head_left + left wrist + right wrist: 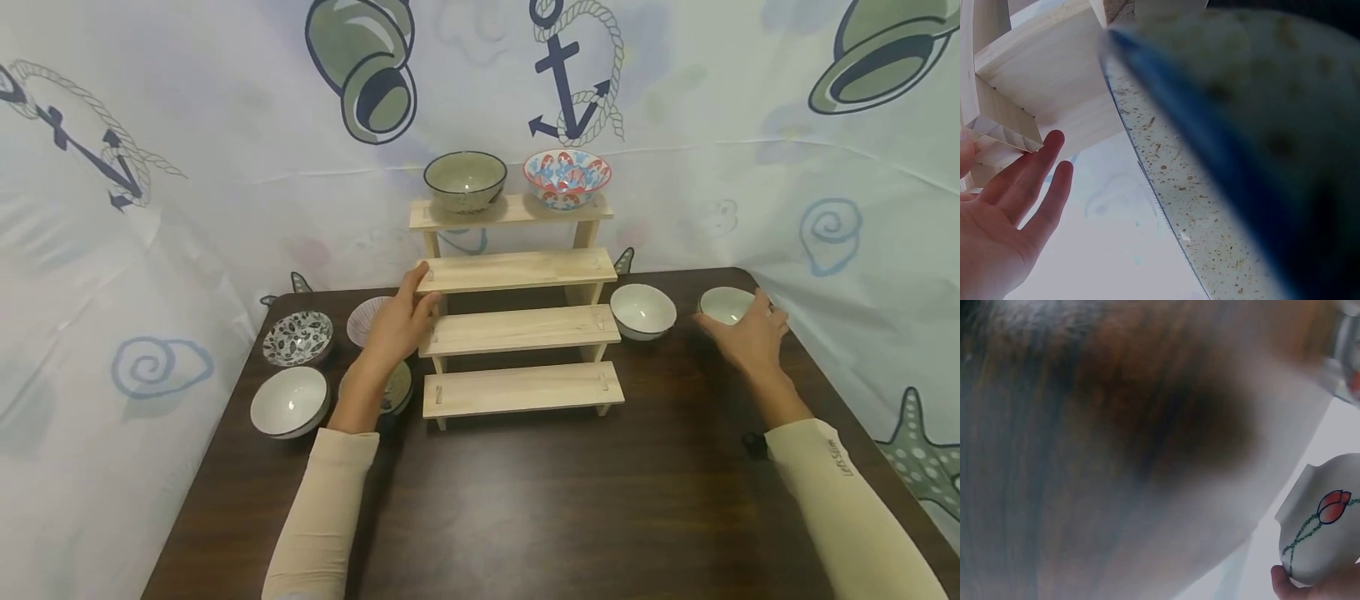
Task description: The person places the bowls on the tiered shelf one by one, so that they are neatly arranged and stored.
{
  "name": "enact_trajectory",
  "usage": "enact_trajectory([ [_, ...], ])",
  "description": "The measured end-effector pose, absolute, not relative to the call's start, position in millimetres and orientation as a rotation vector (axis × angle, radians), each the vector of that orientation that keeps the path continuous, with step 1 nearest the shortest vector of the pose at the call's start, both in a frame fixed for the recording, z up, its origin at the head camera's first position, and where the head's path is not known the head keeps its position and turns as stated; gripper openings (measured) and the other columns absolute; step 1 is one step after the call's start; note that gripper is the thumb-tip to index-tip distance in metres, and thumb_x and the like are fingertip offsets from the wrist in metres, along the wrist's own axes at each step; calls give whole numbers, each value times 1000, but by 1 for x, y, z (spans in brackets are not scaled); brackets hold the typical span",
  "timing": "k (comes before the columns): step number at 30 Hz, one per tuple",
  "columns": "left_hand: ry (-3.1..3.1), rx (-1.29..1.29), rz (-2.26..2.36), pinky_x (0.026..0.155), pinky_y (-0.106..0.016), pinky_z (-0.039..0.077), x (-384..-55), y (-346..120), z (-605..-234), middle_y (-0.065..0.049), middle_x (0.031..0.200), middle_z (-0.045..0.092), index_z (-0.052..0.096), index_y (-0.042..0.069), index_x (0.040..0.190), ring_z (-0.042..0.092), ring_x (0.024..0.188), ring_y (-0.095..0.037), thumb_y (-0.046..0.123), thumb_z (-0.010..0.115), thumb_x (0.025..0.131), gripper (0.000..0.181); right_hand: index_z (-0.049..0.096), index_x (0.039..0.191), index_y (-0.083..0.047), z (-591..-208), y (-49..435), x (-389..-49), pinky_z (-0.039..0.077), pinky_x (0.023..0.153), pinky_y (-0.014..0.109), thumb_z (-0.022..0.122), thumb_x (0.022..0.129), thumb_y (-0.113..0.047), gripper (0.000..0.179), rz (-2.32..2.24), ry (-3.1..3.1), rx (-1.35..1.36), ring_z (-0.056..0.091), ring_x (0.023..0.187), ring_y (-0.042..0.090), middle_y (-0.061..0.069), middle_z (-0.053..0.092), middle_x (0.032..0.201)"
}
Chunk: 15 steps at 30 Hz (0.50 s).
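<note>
My left hand (397,325) is at the left end of a stepped wooden shelf stand (517,268), near the second board from the top. In the left wrist view, thumb and fingers (1047,200) lie on either side of a board's end. At the table's right edge my right hand (750,333) holds a small white bowl (726,305) by its sides. The right wrist view shows a red tulip on that bowl's outside (1322,531), with a fingertip against it. Another white bowl (643,310) stands between the stand and this hand.
On the top board sit a greenish bowl (465,179) and a red-and-blue patterned bowl (566,177). Left of the stand are a black-floral bowl (297,337), a white bowl (289,402), a striped pinkish bowl (363,321) and a speckled bowl (397,389), partly behind my left arm.
</note>
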<state>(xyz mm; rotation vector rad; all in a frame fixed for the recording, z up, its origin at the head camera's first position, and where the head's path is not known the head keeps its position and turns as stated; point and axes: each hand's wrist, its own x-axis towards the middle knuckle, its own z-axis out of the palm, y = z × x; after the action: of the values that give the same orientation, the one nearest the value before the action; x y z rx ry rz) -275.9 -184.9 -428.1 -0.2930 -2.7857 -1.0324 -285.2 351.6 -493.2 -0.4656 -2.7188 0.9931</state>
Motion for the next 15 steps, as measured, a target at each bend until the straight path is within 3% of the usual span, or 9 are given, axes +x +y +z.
enact_trajectory([
  [11, -2788, -278, -1040, 87, -57, 55, -274, -184, -427, -26, 124, 70, 22, 23, 166, 71, 96, -42, 47, 44, 110, 65, 6, 165, -6, -448, 333, -261, 32, 109, 74, 77, 86, -55, 117, 1085, -2643, -397, 18, 146, 54, 38, 11, 162],
  [15, -2783, -277, -1050, 93, -60, 54, -275, -184, -428, -26, 129, 68, 22, 23, 166, 70, 105, -45, 49, 44, 109, 66, 4, 166, -6, -434, 328, -253, 31, 110, 75, 77, 86, -55, 119, 1100, -2645, -375, 15, 148, 53, 36, 7, 164],
])
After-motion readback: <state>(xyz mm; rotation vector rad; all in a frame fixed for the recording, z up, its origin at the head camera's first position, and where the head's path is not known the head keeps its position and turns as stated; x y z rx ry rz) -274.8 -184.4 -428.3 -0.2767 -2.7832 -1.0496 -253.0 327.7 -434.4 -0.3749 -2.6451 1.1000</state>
